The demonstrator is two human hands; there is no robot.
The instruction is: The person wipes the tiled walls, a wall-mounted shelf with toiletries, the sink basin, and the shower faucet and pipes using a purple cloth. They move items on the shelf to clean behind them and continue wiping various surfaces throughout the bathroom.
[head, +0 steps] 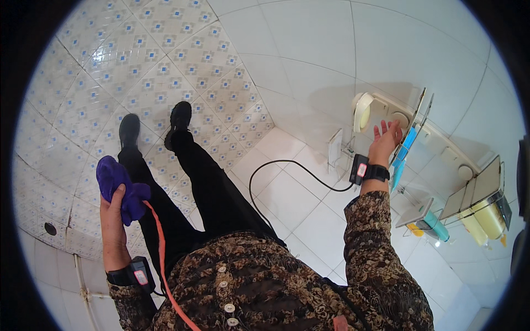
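Bunched in my left hand [114, 207] is a purple cloth [118, 186], held out over the tiled floor at the left. An orange strap [161, 248] runs down from beside the cloth across my clothes. My right hand [387, 138] is raised at the wall rack with its fingers apart, and seems to hold nothing. It is beside a wire shelf [418, 109] with a blue item [408, 142] in it; whether the fingers touch the rack cannot be told. Left of that hand, a cream soap dish [363, 112] is fixed at the end of the rail [441, 138].
Wire baskets [472, 190] with yellow bottles [488, 219] and a teal bottle [434, 225] are on the right wall. A small shelf [335, 149] juts out below the soap dish. A black cable [290, 161] loops from my right wrist. A drain [50, 229] lies at the far left.
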